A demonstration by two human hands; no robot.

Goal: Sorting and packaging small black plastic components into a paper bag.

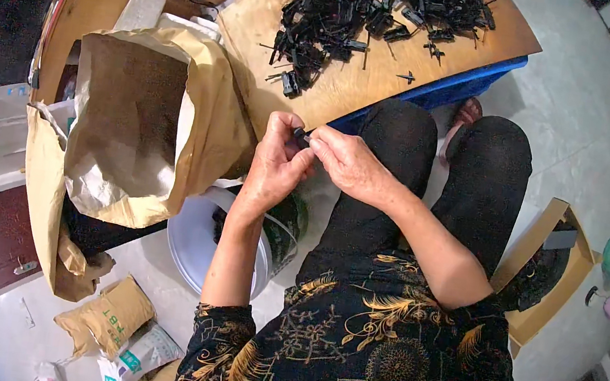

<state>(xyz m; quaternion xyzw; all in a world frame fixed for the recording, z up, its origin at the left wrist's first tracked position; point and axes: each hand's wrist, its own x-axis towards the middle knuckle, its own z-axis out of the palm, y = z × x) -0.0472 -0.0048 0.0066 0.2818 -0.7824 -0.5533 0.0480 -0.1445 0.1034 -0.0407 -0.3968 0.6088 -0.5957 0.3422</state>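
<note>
I'm pinching a small black plastic part [302, 135] between both hands: left hand [278, 162] closed around it, right hand [348, 164] gripping its end for leverage, just below the wooden counter [367, 82], where more black parts [369, 12] are lying heaped.

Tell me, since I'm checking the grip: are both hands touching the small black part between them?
Touching. The head view shows the left hand and right hand meeting fingertip to fingertip, both pinching the small black part.
</note>
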